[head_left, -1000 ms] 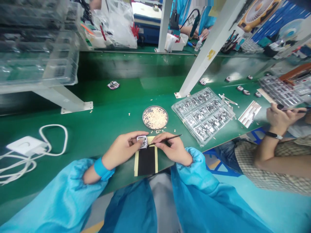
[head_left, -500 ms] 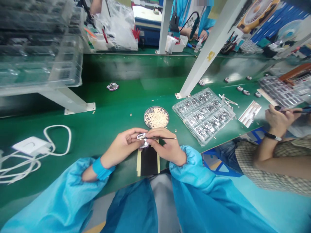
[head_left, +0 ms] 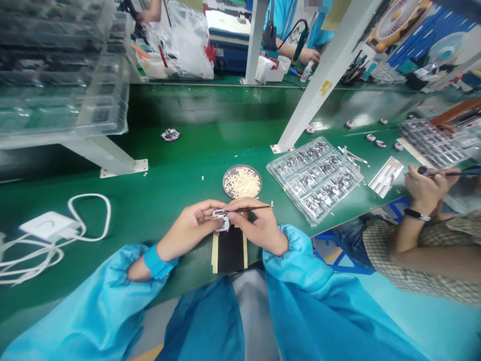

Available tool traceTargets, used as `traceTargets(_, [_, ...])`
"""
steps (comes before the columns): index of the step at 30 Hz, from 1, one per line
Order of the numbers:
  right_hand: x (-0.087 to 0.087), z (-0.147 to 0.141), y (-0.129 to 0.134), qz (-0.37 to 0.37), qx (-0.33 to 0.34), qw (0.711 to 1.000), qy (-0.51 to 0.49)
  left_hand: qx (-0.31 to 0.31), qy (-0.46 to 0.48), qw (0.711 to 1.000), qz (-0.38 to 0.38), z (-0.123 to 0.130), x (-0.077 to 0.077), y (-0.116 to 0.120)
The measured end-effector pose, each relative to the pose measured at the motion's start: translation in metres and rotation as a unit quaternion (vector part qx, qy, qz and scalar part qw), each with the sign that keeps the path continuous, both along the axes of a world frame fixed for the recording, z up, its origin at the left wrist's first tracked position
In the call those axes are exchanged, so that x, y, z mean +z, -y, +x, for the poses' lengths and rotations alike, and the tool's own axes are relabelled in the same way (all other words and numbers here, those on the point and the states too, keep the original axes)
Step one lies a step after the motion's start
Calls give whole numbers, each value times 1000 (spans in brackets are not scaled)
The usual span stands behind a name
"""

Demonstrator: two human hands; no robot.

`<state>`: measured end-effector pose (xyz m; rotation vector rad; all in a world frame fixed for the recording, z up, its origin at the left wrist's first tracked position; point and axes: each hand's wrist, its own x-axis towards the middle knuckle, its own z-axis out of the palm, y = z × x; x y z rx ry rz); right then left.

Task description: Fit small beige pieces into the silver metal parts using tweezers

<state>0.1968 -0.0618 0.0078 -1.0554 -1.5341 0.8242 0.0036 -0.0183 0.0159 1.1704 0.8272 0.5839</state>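
Note:
My left hand (head_left: pixel 191 225) grips a small white-framed part (head_left: pixel 221 223) between thumb and fingers, just above a black mat (head_left: pixel 230 250) edged with yellowish tape. My right hand (head_left: pixel 257 223) pinches dark tweezers (head_left: pixel 251 208), whose tip end reaches over the part; the exact tip contact is too small to tell. Directly beyond both hands sits a round dish (head_left: pixel 242 182) of small cream-coloured pieces. A clear tray (head_left: pixel 315 178) filled with small metallic parts lies to the right of the dish.
A white adapter (head_left: pixel 48 226) with coiled cable lies at left. Metal posts (head_left: pixel 311 80) stand on the green bench (head_left: pixel 169 170). Stacked clear trays (head_left: pixel 63 95) fill the upper left. A co-worker's hands (head_left: pixel 426 188) hold tools at right. Another person works behind the bench.
The held part has tilted to show more of its face, and the tweezers' rear end has risen slightly. The co-worker's hands at right have shifted left.

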Motion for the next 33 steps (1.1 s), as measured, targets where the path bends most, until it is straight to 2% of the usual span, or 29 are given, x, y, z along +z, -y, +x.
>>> traceTargets(8, [-3, 0, 0, -62, 0, 995, -84, -1, -32, 999, 44, 1, -4, 1])
traceTargets(15, [-5, -2, 0, -105, -39, 983, -145, 7, -50, 997, 52, 3, -2, 3])
traceTargets(23, [-7, 1, 5, -22, -76, 995, -57, -3, -56, 998, 29, 4, 2, 3])
traceTargets(33, [-16, -1, 1, -13, -56, 994, -88, -9, -63, 998, 19, 1, -4, 3])
